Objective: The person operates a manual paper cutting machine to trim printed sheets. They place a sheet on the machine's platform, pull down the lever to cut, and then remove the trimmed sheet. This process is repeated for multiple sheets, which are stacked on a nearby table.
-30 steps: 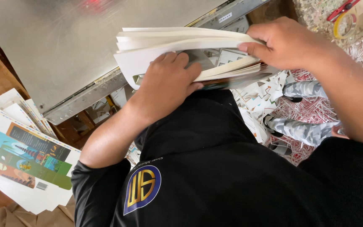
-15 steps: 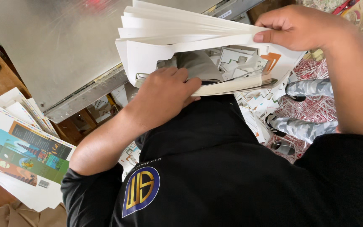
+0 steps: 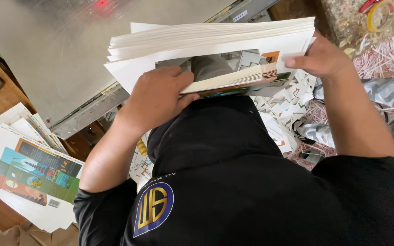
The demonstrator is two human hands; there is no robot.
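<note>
- Stack of die-cut card sheets (image 3: 215, 38): thick, white on the upper side, edges fanned a bit; a big cut-out window through the middle, w/ the punched inner pieces sagging below it as a second thinner bundle, colour print showing on its underside.
- Stack is held up in the air in front of the person's chest, above the black shirt (image 3: 233, 182), just off the edge of the grey metal plate (image 3: 69, 50).
- Left hand (image 3: 156, 98): under/at the near-left edge of the stack, fingers (image 3: 178, 75) curled up through the cut-out & clenched on the sheets.
- Right hand (image 3: 320, 57): at the right end of the stack, fingertips pinched on the sheet edges, thumb toward the cut-out.
- Count: 1 stack in hand, 2 hands on it.
- Printed flat carton sheets (image 3: 28, 168): 1 loose pile at left on the wooden counter (image 3: 1, 93), top sheet w/ green, orange & teal panels.
- Paper offcuts (image 3: 384, 54) litter the floor at right; white & red strips, too many to count.
- Yellow tape roll (image 3: 379, 16), 1, top right.
</note>
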